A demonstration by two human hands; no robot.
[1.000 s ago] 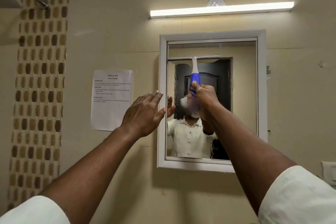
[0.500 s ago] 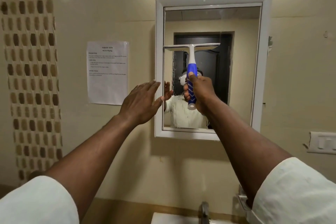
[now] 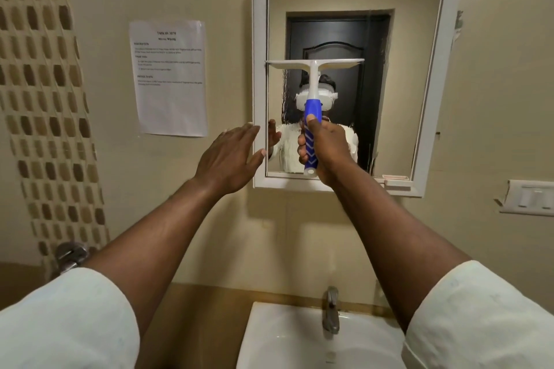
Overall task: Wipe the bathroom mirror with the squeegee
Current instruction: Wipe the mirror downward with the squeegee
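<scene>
A white-framed mirror (image 3: 419,75) hangs on the beige wall ahead. My right hand (image 3: 326,150) grips the blue handle of a squeegee (image 3: 313,84), whose white blade lies level across the left half of the glass at mid-height. The handle's lower end reaches the mirror's bottom edge. My left hand (image 3: 230,159) is flat with fingers spread, its fingertips touching the mirror's left frame. Smears show on the glass below the blade and near the right edge.
A printed sheet of paper (image 3: 169,78) is taped to the wall left of the mirror. Below sit a white basin (image 3: 269,344) and a metal tap (image 3: 330,313). A switch plate (image 3: 530,196) is at the right, a brown tile strip (image 3: 45,99) at the left.
The squeegee has slid down the glass from near the top to mid-height. My view has tilted down, bringing the basin and tap into sight. My left hand stays at the frame.
</scene>
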